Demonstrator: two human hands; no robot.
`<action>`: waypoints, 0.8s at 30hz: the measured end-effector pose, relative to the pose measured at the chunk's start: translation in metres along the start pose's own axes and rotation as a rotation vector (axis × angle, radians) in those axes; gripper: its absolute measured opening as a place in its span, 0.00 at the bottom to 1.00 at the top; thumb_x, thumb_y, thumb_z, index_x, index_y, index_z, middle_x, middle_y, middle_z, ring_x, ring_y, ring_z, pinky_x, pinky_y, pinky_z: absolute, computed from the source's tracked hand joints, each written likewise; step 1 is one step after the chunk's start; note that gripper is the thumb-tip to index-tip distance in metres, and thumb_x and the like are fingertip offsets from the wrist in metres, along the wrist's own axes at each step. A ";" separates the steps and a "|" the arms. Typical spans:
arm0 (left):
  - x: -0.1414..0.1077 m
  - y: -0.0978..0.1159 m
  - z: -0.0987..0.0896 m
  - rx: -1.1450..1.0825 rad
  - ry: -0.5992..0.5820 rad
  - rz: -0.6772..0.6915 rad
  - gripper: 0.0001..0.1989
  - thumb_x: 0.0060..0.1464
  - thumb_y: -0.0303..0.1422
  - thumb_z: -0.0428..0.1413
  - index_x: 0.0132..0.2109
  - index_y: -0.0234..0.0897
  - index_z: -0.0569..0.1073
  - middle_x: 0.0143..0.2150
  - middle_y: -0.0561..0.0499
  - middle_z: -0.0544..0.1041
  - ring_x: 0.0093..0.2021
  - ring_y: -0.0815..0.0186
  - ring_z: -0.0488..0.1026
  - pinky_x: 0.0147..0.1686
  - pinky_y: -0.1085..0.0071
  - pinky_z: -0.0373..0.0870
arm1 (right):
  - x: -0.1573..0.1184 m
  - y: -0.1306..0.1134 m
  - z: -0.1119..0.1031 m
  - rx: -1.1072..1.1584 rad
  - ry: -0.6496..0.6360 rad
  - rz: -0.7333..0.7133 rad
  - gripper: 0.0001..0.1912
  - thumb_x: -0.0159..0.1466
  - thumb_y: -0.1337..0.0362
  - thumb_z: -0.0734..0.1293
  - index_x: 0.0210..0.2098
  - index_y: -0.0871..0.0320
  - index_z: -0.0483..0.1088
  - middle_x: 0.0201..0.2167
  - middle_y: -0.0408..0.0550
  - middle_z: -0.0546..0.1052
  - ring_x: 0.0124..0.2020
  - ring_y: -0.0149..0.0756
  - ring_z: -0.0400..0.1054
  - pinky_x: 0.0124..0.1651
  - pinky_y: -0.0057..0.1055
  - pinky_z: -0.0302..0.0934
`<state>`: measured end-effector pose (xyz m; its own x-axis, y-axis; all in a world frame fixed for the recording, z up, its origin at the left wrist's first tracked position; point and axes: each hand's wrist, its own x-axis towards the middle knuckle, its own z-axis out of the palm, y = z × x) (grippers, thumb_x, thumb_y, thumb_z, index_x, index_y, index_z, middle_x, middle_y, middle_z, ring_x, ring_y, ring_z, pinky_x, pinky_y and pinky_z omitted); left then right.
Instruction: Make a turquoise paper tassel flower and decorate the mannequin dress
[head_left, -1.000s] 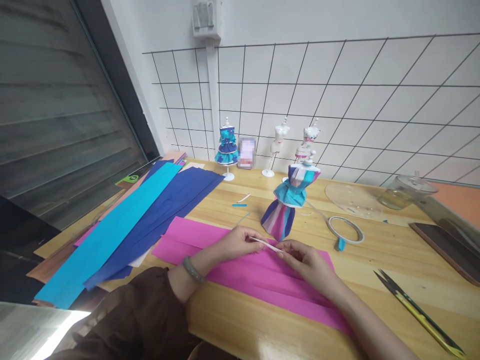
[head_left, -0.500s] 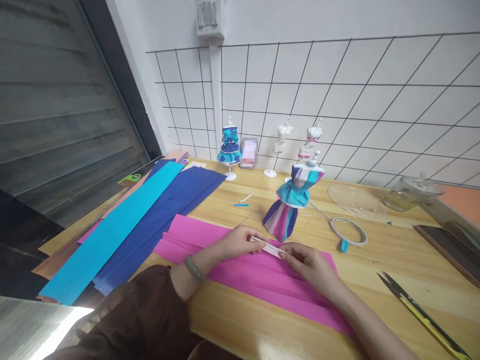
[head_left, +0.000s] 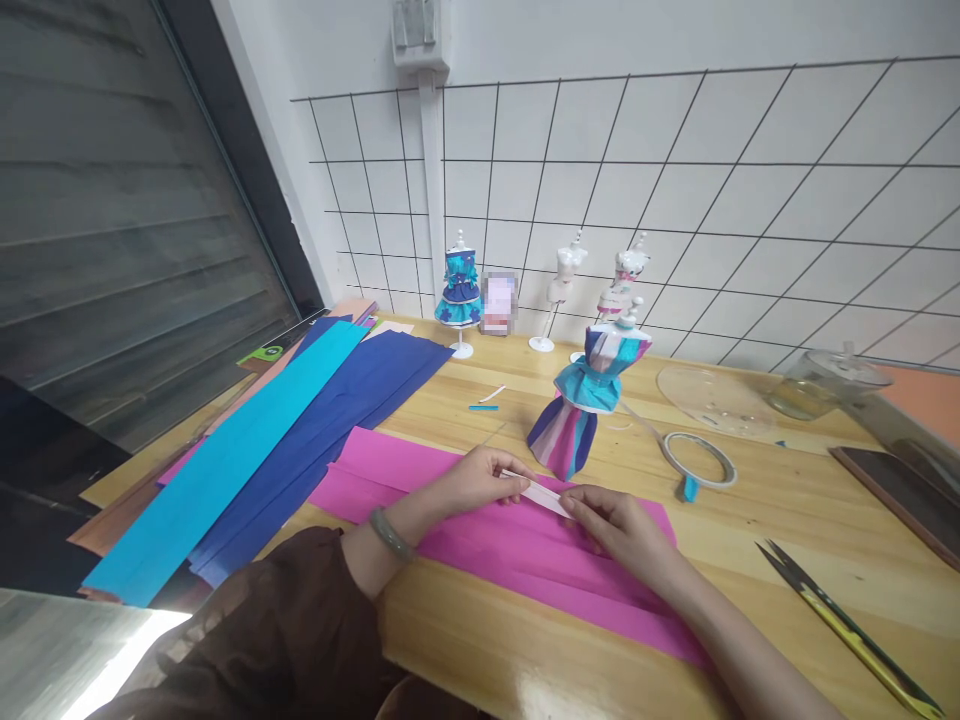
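A narrow white strip (head_left: 546, 496) is stretched between my two hands, above a pink paper sheet (head_left: 480, 590) on the wooden table. My left hand (head_left: 484, 478) pinches its left end between thumb and fingers. At the right end, my right hand (head_left: 611, 522) grips the strip the same way. Just behind the hands stands a small mannequin in a turquoise, purple and pink dress (head_left: 596, 385). To its right lies a roll of white tape (head_left: 699, 460) with a bit of blue at its near edge.
Blue paper (head_left: 337, 420) and a turquoise strip (head_left: 232, 455) lie at the left. Yellow-handled scissors (head_left: 847, 630) and a dark phone-like slab (head_left: 900, 500) are at the right. Behind stand a blue-dressed mannequin (head_left: 459, 290), a white mannequin (head_left: 568, 275) and a glass teapot (head_left: 802, 390).
Both hands keep their hold on the strip. My right fingers have shifted very slightly along its end, and the view has moved a little.
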<state>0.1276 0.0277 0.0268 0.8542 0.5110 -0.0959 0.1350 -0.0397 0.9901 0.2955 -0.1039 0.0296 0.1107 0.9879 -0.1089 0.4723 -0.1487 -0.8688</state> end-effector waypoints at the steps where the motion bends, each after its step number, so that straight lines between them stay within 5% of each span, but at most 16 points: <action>1: 0.000 0.000 0.000 -0.002 0.003 -0.006 0.16 0.46 0.39 0.57 0.37 0.30 0.75 0.21 0.52 0.70 0.23 0.74 0.66 0.26 0.77 0.62 | 0.000 0.000 0.000 0.011 -0.005 0.014 0.21 0.61 0.48 0.57 0.27 0.59 0.68 0.16 0.40 0.63 0.18 0.27 0.54 0.21 0.25 0.48; 9: 0.002 -0.002 -0.002 -0.088 -0.002 -0.021 0.19 0.47 0.37 0.57 0.43 0.28 0.73 0.23 0.49 0.74 0.25 0.70 0.71 0.29 0.73 0.67 | -0.001 0.001 0.000 0.035 -0.014 0.042 0.21 0.60 0.47 0.57 0.26 0.59 0.66 0.17 0.39 0.62 0.18 0.27 0.55 0.22 0.25 0.50; 24: 0.005 -0.008 -0.007 -0.193 0.007 -0.063 0.17 0.42 0.38 0.61 0.35 0.28 0.72 0.24 0.46 0.76 0.25 0.69 0.73 0.30 0.72 0.69 | 0.003 0.009 -0.005 0.126 0.007 0.033 0.19 0.57 0.48 0.62 0.34 0.60 0.69 0.22 0.42 0.70 0.17 0.26 0.59 0.20 0.25 0.54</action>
<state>0.1279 0.0365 0.0192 0.8432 0.5136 -0.1586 0.0891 0.1574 0.9835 0.3047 -0.1029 0.0236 0.1303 0.9822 -0.1354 0.3548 -0.1737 -0.9186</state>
